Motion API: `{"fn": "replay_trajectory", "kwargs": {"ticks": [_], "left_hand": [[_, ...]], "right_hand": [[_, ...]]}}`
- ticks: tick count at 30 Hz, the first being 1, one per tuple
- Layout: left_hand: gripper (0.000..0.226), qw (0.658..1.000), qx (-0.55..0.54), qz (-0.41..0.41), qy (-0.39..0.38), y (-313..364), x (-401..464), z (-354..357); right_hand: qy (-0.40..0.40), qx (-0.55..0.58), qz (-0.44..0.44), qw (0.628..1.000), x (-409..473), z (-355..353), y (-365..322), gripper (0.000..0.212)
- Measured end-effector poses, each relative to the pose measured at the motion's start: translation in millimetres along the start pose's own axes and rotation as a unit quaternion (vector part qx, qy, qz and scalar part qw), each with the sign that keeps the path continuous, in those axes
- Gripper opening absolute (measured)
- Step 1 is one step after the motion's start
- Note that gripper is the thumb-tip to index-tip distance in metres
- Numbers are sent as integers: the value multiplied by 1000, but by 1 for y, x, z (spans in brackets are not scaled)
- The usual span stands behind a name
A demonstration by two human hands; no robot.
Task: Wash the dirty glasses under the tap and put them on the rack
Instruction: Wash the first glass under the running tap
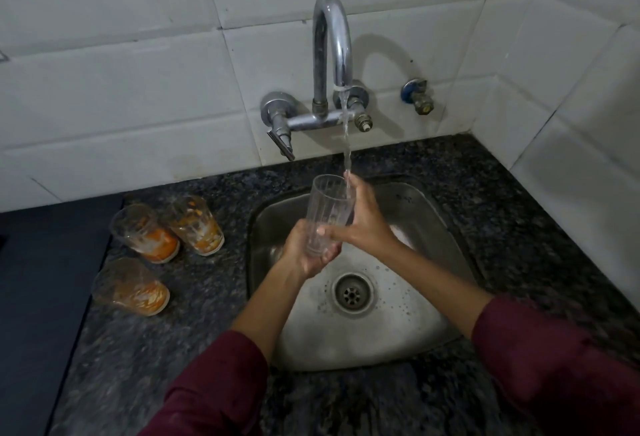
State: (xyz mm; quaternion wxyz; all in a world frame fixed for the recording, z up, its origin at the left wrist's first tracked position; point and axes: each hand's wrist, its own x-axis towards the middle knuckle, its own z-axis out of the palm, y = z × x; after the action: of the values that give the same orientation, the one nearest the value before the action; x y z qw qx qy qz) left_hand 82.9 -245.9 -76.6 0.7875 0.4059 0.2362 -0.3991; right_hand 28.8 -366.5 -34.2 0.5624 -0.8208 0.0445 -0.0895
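- Nearest the camera, two maroon sleeves (214,383) are seen reaching in over the front edge of the dark speckled counter (138,349), toward the sink (408,318).
- The sink is set into the counter, its steel rim bounded by stone on all sides; a broad strip of counter lies in front of the sink and a narrower one behind it.
- The drain (353,293) is seen in the sink floor, just in front of the hands, with bare steel around it.
- Left of the sink, three dirty glasses are stood on the counter, streaked with orange residue: one (133,286) nearest, two more (145,233) (195,224) behind it, close together. A strip of bare counter is left between them and the sink rim.
- Further left of the sink, a dark flat surface (41,297) is butted against the counter edge.
- Above the middle of the sink, a clear ribbed glass (327,216) is held upright, slightly tilted; no residue can be made out in it.
- The base of the glass is gripped by the left hand (308,252), fingers curled under and round it.
- The upper side of the glass is gripped by the right hand (363,221), with the thumb across the front and fingers raised to the rim.
- A thin stream of water (346,138) is seen falling onto the rim, at the right fingertips.
- Behind the sink, the tap (332,55) is mounted on the white tiled wall (138,72), its spout arched over the basin.
- Right of the tap, a small valve (419,96) is fixed to the wall, and the tiled wall turns a corner along the counter's right edge.
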Motion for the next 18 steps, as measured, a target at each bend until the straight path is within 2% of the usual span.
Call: {"fn": "replay_trajectory", "kwargs": {"ticks": [2, 4, 6, 9, 11, 13, 18], "left_hand": [[34, 998, 64, 2, 4, 1, -1, 7], [34, 985, 175, 8, 4, 3, -3, 8], [34, 971, 233, 30, 43, 5, -2, 5], [30, 972, 209, 68, 85, 8, 3, -3], [28, 973, 198, 68, 98, 8, 5, -6], [28, 972, 203, 64, 96, 7, 4, -9], [22, 967, 222, 77, 96, 8, 1, -9]], "right_hand": [[-21, 125, 94, 987, 3, 3, 3, 86], [40, 120, 112, 986, 4, -1, 4, 77], [55, 64, 102, 991, -5, -5, 5, 76], [14, -23, 33, 999, -24, -1, 4, 77], [33, -34, 2, 999, -28, 1, 3, 77], [60, -60, -3, 996, -26, 0, 2, 75], [52, -59, 7, 997, -28, -6, 3, 75]]}}
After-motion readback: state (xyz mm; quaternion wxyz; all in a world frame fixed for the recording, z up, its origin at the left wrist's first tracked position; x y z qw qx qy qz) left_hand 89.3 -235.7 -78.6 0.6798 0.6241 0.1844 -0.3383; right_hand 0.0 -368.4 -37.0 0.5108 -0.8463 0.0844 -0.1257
